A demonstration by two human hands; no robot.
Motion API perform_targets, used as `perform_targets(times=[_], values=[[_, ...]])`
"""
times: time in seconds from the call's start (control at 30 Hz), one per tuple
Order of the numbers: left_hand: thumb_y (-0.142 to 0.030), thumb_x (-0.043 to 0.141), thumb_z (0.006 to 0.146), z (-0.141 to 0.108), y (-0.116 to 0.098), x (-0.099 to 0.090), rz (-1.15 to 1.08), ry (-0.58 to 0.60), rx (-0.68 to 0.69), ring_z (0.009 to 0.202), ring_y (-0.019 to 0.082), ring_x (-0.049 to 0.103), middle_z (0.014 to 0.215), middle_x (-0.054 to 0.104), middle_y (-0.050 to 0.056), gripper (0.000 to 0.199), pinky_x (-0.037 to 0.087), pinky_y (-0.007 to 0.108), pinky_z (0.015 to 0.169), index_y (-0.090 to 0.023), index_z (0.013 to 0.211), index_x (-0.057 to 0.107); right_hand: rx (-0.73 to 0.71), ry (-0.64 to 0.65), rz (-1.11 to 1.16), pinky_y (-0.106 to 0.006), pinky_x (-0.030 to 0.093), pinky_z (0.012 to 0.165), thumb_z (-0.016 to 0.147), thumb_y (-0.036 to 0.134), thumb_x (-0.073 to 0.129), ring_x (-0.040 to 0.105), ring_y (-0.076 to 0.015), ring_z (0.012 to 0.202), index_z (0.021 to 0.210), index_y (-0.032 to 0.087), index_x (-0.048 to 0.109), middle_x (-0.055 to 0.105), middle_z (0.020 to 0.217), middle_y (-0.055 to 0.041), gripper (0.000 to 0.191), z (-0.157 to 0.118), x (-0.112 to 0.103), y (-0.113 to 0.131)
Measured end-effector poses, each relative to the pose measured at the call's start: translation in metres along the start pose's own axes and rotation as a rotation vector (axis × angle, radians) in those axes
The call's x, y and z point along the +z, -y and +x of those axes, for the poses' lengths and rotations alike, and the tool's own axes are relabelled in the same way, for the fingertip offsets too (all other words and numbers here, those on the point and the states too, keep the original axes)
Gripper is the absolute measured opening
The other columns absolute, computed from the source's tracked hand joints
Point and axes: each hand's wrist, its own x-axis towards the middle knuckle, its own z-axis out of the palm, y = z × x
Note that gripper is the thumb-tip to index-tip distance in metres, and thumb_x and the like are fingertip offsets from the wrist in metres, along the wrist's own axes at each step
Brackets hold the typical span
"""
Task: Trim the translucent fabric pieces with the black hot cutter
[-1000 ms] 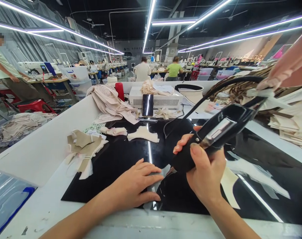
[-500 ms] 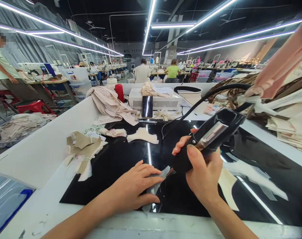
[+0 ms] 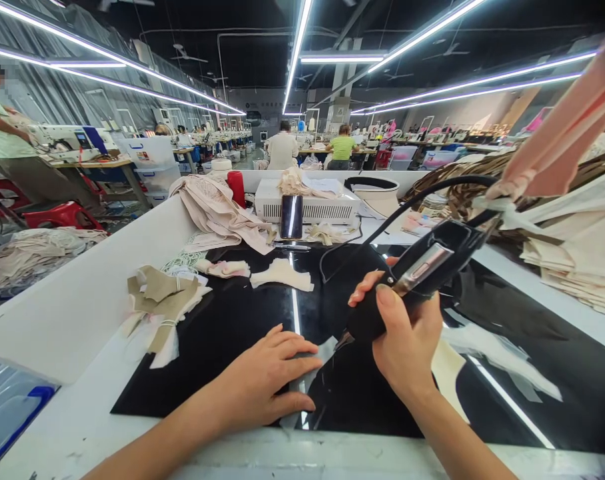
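My right hand is wrapped round a black corded hand-held cutter, which has a metal plate along its side. Its narrow metal tip points down and left, at the edge of a thin translucent strip. Fingers spread, my left hand lies flat on that strip, pressing it against the glossy black board. A pale curved fabric piece lies beneath my right wrist, partly hidden. Right of it are thin white pieces.
Cream cut pieces and a tan tied bundle lie on the board's left. Behind stand a vented white box, a phone and a red spool. Pink cloth holds the cutter's cable. Fabric stacks line the right.
The view has shifted slightly. The cutter's tip now shows more clearly beside the strip. My left hand still presses in nearly the same place.
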Motion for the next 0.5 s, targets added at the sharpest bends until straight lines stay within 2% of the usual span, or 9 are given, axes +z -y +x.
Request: perform_targets(times=[0.1, 0.17, 0.3, 0.4, 0.5], values=[[-0.043, 0.077, 0.096, -0.001, 0.0, 0.0, -0.007, -0.015, 0.011, 0.142, 0.033, 0.055, 0.148, 0.064, 0.01, 0.052, 0.026, 0.067, 0.127, -0.025, 0.143, 0.063, -0.004, -0.006, -0.019, -0.031, 0.057, 0.068, 0.091, 0.036, 0.08, 0.065, -0.0138, 0.068, 0.119, 0.028, 0.062, 0.07, 0.086, 0.0051, 0.035, 0.0, 0.0, 0.0], [-0.038, 0.073, 0.099, -0.002, 0.0, 0.0, -0.013, -0.049, 0.0, 0.141, 0.03, 0.056, 0.148, 0.063, 0.01, 0.045, 0.028, 0.063, 0.128, -0.026, 0.142, 0.064, -0.001, -0.008, -0.02, -0.03, 0.057, 0.067, 0.09, 0.037, 0.08, 0.065, -0.0137, 0.068, 0.119, 0.028, 0.062, 0.07, 0.086, 0.0051, 0.036, 0.001, 0.0, -0.001], [-0.027, 0.062, 0.105, -0.002, 0.005, 0.004, 0.011, -0.207, -0.124, 0.138, 0.026, 0.058, 0.149, 0.061, 0.01, 0.032, 0.042, 0.049, 0.124, -0.024, 0.137, 0.066, -0.02, -0.009, -0.045, -0.031, 0.058, 0.068, 0.088, 0.038, 0.082, 0.064, -0.0142, 0.068, 0.117, 0.028, 0.062, 0.07, 0.086, 0.0044, 0.036, 0.003, -0.001, 0.001], [-0.024, 0.066, 0.102, -0.002, 0.013, 0.008, 0.035, -0.297, -0.203, 0.135, 0.027, 0.059, 0.143, 0.064, 0.009, 0.026, 0.049, 0.047, 0.118, -0.023, 0.128, 0.069, -0.028, 0.04, -0.097, -0.034, 0.059, 0.076, 0.091, 0.043, 0.08, 0.067, -0.0158, 0.077, 0.114, 0.029, 0.062, 0.072, 0.096, 0.0024, 0.032, 0.004, -0.005, 0.006], [-0.019, 0.07, 0.098, -0.001, 0.018, 0.011, -0.01, -0.323, -0.222, 0.134, 0.027, 0.059, 0.136, 0.067, 0.007, 0.015, 0.049, 0.046, 0.115, -0.023, 0.113, 0.07, -0.039, 0.079, -0.302, -0.036, 0.056, 0.083, 0.098, 0.053, 0.067, 0.067, -0.0193, 0.089, 0.121, 0.029, 0.062, 0.071, 0.108, -0.0015, 0.033, 0.006, -0.012, 0.015]])
